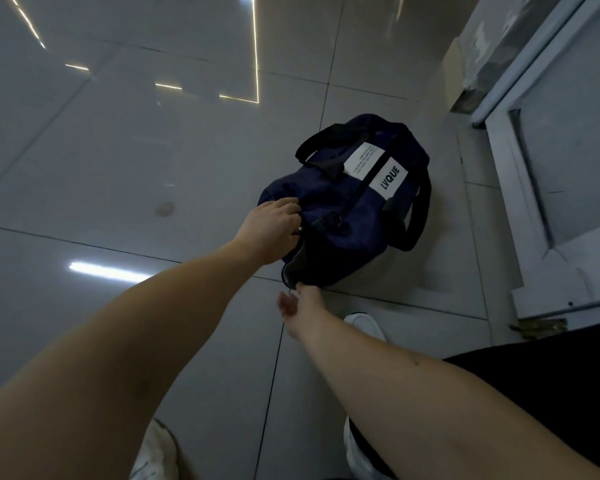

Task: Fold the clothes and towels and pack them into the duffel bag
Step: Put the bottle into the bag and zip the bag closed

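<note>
A navy duffel bag (347,199) with black handles and a white LVQUE label lies on the glossy grey tiled floor. My left hand (274,226) grips the near end of the bag, fingers curled into the fabric by the zipper. My right hand (300,303) is at the bag's lower near corner, pinching the black edge with its fingertips while the palm faces up. No clothes or towels are in view.
A white door and frame (551,161) stand at the right, close to the bag. My white shoes (364,323) are on the floor below the bag. Black clothing covers my leg at lower right. Ceiling lights reflect on the tiles (118,150).
</note>
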Demonstrator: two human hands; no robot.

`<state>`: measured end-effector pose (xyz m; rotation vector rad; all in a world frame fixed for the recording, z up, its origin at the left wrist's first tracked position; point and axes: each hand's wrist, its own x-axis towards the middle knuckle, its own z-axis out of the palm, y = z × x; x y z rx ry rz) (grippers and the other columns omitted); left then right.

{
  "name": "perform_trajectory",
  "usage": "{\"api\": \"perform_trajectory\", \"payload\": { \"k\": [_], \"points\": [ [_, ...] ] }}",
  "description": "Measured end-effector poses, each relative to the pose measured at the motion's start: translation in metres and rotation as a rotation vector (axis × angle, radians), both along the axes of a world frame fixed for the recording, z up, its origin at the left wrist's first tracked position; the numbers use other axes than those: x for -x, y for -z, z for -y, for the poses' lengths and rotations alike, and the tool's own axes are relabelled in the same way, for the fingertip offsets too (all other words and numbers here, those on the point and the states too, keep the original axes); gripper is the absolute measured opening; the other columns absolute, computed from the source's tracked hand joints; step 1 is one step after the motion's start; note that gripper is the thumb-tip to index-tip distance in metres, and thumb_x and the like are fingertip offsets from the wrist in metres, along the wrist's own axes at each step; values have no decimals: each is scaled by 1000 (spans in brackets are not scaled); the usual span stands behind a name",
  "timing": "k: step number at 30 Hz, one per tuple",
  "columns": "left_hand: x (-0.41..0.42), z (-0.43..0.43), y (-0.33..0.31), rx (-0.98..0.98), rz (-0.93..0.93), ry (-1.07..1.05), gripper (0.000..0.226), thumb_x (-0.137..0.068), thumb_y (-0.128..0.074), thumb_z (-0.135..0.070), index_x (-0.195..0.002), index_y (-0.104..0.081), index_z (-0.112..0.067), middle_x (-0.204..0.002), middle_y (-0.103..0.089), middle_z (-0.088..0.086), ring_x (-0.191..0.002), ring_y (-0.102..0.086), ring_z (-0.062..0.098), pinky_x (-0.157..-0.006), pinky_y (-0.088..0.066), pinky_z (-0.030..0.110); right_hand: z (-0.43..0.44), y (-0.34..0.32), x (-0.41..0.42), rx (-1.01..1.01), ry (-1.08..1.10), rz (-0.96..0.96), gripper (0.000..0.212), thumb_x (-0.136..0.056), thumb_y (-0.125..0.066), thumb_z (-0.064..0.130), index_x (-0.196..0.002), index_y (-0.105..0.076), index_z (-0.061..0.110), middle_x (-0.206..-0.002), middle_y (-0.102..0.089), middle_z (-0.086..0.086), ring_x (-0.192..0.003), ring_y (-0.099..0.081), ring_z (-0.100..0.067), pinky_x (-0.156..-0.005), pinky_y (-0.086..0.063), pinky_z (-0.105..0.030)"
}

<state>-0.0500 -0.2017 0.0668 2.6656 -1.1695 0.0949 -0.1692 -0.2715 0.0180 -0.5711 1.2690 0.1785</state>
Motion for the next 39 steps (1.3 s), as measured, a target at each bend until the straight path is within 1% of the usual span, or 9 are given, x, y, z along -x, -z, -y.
{"api": "perform_trajectory", "payload": {
  "k": [3,5,9,12,20,25,31,35,39],
  "points": [
    [2,-3,2,-9,-2,-1,25,-87,-64,-23,-102,-75,-7,-134,-63,6,-137,-48,23,-107,-41,41,13,-5,-8,-103,96,35,12,-99,-58,13,-95,-61,3,-85,-63,-8,-56,-61,-14,-48,-52,-20],
    [3,-6,2,-15,-6,-12,24,-86,-65,-24,-101,-75,-8,-135,-62,6,-135,-49,24,-106,-41,40,25,-7,-8,-76,57,-9,18,-97,-59,9,-79,-58,7,-76,-58,-4,-59,-55,-12,-56,-46,-18],
    [9,-8,-3,-23,-34,-23,27,-88,-64,-25,-106,-74,-9,-141,-57,3,-134,-49,23,-103,-42,39,35,-3,2,-152,-12,-96,22,-93,-68,19,-91,-52,4,-94,-49,-13,-77,-55,-24,-68,-57,-33],
    [6,-12,-5,-25,-33,-30,28,-90,-63,-26,-110,-73,-9,-145,-54,3,-137,-44,23,-104,-42,40,26,-1,-5,-204,116,55,16,-99,-60,16,-107,-54,3,-94,-55,-17,-76,-57,-26,-62,-56,-34],
    [6,-17,9,-24,76,-27,26,-87,-66,-19,-109,-71,-8,-147,-51,9,-139,-43,27,-110,-38,41,68,-6,6,-169,62,-69,21,-96,-57,11,-75,-54,8,-70,-50,-4,-57,-45,-12,-53,-38,-20],
    [14,-8,12,-141,182,149,52,-78,-77,-35,-123,-62,-13,-156,-38,16,-148,-28,31,-123,-18,47,81,-15,-2,-253,187,31,21,-95,-47,1,-75,-47,7,-70,-47,-5,-56,-44,-12,-36,-39,-15],
    [22,11,19,-64,142,199,17,-76,-81,-30,-84,-70,-20,-157,-32,22,-149,-24,37,-122,-19,50,82,-14,-9,-196,112,52,27,-97,-47,6,-71,-46,8,-48,-46,-5,-47,-39,-10,-39,-33,-17],
    [23,14,21,-14,171,260,12,-87,-66,-28,-77,-66,-21,-163,-21,16,-152,-14,32,-122,-18,51,83,-3,-7,-126,103,73,21,-98,-41,8,-81,-53,9,-66,-52,-5,-53,-46,-12,-35,-35,-13],
    [20,18,24,-43,152,245,10,-84,-73,-31,-81,-75,-21,-155,-41,9,-144,-35,31,-121,-24,47,79,15,-7,118,-41,-33,20,-105,-40,10,-113,-58,3,-88,-59,-15,-63,-52,-16,-37,-47,-20]
  ]
}}
